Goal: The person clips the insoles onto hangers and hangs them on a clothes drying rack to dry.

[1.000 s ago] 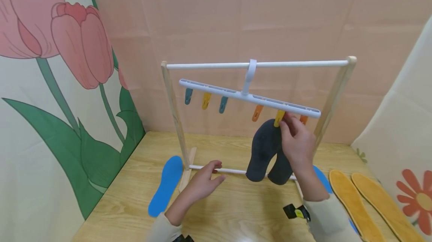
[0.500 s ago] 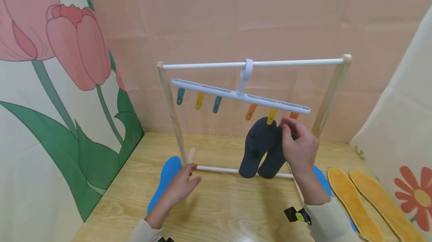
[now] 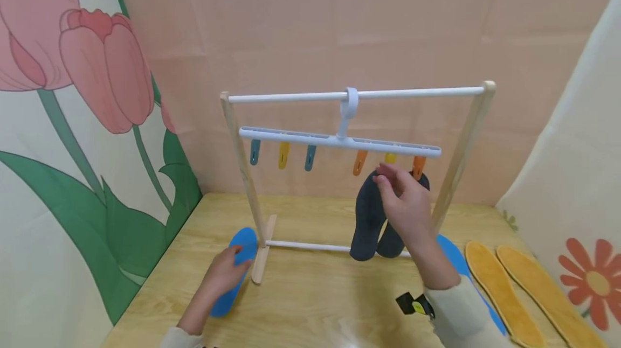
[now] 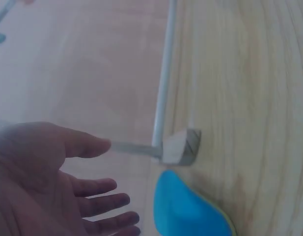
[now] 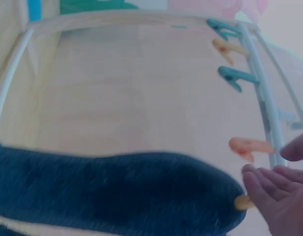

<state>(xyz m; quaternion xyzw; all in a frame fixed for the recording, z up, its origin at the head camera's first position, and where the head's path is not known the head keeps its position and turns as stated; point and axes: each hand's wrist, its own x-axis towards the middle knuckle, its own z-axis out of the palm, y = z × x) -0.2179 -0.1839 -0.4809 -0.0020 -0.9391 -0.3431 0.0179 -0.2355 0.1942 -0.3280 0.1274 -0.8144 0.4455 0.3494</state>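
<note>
Two dark navy insoles, the left one point(image 3: 366, 224) and the right one point(image 3: 390, 243), hang side by side from a white clip hanger point(image 3: 301, 137). A yellow clip point(image 3: 390, 158) holds the left insole and an orange clip point(image 3: 419, 167) the right one. My right hand point(image 3: 408, 205) is in front of their upper ends, fingers loosely bent beside the yellow clip; in the right wrist view thumb and fingers are apart. My left hand point(image 3: 223, 272), fingers spread in the left wrist view, hovers over or beside a blue insole point(image 3: 246, 240); contact cannot be told.
The hanger hooks over the top bar point(image 3: 417, 92) of a wooden-sided rack point(image 3: 458, 159). Other clips, such as a teal clip point(image 3: 310, 158), hang from it without insoles. At right lie another blue insole point(image 3: 452, 253) and two tan insoles point(image 3: 502, 294) on the wooden table point(image 3: 315, 299).
My left hand has moved left and down to the blue insole. My right hand has left the right navy insole and shifted left toward the yellow clip. The hanger has become more level.
</note>
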